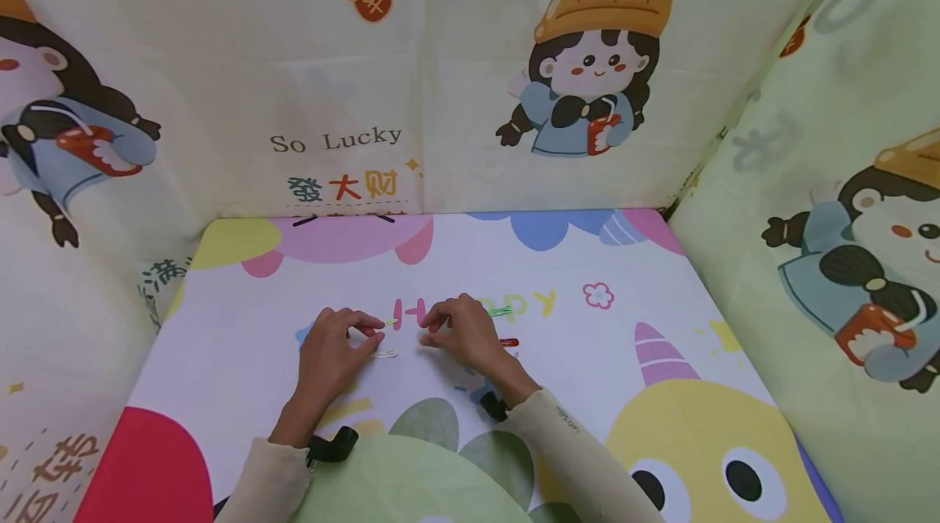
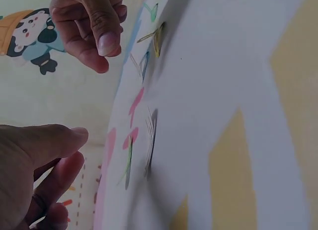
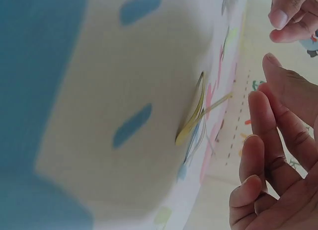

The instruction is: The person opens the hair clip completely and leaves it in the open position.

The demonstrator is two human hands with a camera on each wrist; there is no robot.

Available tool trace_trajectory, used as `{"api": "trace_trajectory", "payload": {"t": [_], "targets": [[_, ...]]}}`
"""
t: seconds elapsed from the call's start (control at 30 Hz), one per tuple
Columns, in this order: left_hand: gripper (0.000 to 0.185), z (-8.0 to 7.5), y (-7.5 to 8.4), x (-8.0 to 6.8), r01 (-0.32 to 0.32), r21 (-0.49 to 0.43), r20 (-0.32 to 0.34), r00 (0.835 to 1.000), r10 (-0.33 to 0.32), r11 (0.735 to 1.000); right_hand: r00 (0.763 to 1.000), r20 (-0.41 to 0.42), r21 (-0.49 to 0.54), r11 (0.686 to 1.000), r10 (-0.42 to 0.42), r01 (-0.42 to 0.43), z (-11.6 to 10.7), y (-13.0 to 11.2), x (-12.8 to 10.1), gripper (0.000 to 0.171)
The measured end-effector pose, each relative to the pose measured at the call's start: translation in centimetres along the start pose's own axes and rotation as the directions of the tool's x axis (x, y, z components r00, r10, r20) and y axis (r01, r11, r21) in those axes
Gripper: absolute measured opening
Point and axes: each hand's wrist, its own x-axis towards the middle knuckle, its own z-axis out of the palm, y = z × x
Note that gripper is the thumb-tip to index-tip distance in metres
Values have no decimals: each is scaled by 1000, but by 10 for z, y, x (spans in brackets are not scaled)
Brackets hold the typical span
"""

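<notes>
Both hands' grips loosely spread above paper clips (image 1: pixel 385 353) on cartoon mat (image 1: pixel 624 360), cloth walls (image 1: pixel 220 82) around.

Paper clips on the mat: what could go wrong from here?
1. The white clip is pale and thin against the mat; fingers may miss it or skid it away.
2. Both the left hand and right hand crowd the same spot, so one could knock the red clip or green clip.
</notes>
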Motion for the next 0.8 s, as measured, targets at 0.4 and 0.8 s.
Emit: {"api": "trace_trajectory", "payload": {"t": [0.4,0.8], "targets": [[11,-7,-16,-12,44,16,29,999,-44,999,999,29,-27,999,-18,19,17,-15,4,15],[11,-1,-28,-23,80,-5,68,995,-80,997,997,74,-142,989,-23,33,34,-25,5,17]]}}
